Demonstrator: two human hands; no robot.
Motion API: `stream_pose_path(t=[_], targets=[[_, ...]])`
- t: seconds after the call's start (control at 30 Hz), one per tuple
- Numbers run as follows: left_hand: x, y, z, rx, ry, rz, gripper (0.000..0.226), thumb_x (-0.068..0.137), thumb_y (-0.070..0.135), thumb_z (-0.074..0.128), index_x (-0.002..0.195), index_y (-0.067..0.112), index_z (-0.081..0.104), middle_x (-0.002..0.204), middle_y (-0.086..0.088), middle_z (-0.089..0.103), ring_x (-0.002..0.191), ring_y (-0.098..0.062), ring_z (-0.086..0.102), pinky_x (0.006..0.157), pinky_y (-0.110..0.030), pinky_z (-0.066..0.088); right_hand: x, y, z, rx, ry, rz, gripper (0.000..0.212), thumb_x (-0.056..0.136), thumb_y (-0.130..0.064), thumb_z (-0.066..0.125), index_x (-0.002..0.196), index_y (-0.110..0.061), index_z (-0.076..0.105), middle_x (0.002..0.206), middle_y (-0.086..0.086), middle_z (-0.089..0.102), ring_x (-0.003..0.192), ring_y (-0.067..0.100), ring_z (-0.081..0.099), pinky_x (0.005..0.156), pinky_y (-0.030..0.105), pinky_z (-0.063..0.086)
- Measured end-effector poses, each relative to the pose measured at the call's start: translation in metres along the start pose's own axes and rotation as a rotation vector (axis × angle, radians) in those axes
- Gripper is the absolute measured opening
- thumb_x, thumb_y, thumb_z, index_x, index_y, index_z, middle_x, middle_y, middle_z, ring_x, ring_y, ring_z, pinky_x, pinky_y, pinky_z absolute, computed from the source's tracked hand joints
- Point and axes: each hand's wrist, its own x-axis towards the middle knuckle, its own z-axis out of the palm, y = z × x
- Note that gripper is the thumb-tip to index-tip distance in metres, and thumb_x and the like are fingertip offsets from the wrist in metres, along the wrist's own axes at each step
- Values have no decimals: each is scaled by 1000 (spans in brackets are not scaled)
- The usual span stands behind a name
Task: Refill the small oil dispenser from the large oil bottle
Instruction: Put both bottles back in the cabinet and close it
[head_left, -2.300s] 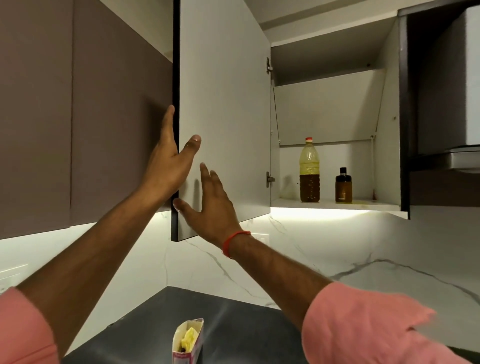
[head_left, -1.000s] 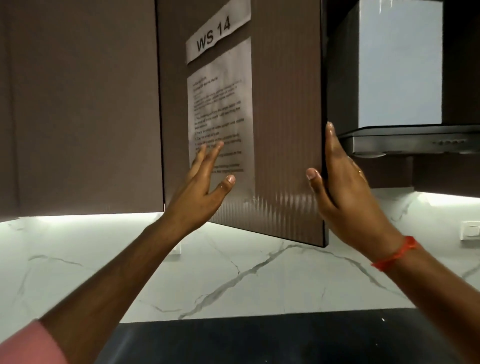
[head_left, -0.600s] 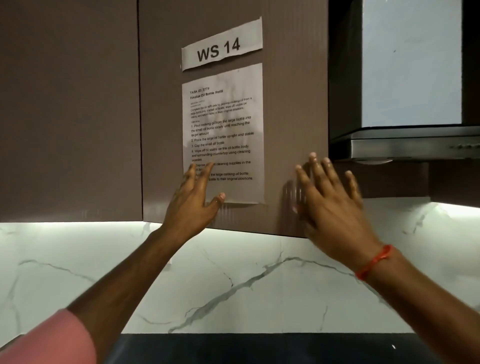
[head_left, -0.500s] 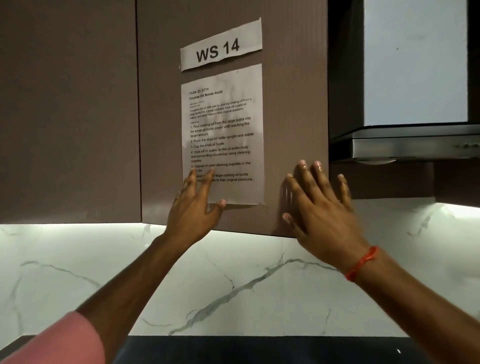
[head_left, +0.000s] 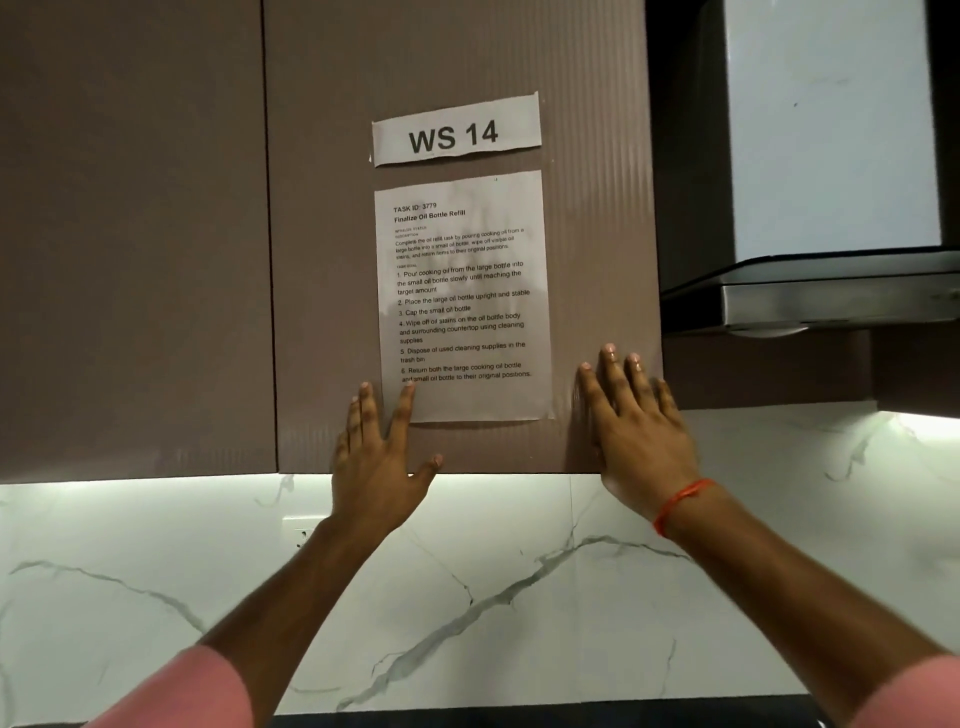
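Closed now is the cabinet door (head_left: 467, 78), which stood wide open 2.3 s ago with the large oil bottle and the small dark dispenser visible on the shelf behind it. Both bottles are therefore out of view; they are presumably behind this door, which cannot be confirmed from the present view.

Left to right:

1. Left hand (head_left: 379, 457): flat against the lower door panel, fingers (head_left: 366, 410) straight and slightly spread, one fingertip overlapping the bottom corner of the instruction sheet (head_left: 462, 296). It holds nothing.
2. Label strip (head_left: 456, 130): reads "WS 14".
3. Instruction sheet, below the strip: headed "TASK ID: 3779, Finalize Oil Bottle Refill". Six numbered steps: pour from the large bottle into the small one, stand the large bottle upright, cap the small bottle, wipe oil stains, dispose of cleaning supplies, return both bottles. The fine print above the steps is only partly legible.
4. Right hand (head_left: 644, 431): flat against the door's right edge, fingers straight and close together, a red thread on the wrist. It holds nothing.
5. Range hood (head_left: 831, 291): just beside the cabinet.

Handling judgement: a full large bottle is likely heavy, its thin plastic wall yielding under pressure; take hold around the mid-body, supporting the base when tilting. The small dispenser is probably glass, hence fragile; grip its body. Oil residue may make either surface slippery.
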Motion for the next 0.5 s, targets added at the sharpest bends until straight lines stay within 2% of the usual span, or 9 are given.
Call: stream_pose_path(t=[0.13,0.27,0.5], targets=[[4,-3,12,44,49,-6,99,88,68,56,163,35,1,171,-19,-1,157,-41,8,118,-60,30,8,-4,16,-8,-25,12,101,96,-14,57,156,-26,-24,157,8,-36,152,33,-20,123,48,-5],[7,-4,22,95,70,-5,98,88,69,57,164,32,6,170,-20,3,156,-41,11,116,-62,31,14,-8,35,2,-42,33,94,99,-26,54,157,-30,-20,164,9,-27,154,34,-14,124,49,-3],[11,-7,38,116,114,0,95,90,69,53,164,28,11,170,-19,8,156,-42,15,115,-64,31,14,-9,69,-2,-43,44,96,98,-45,52,155,-34,-25,165,12,-25,153,39,-13,125,54,2]])
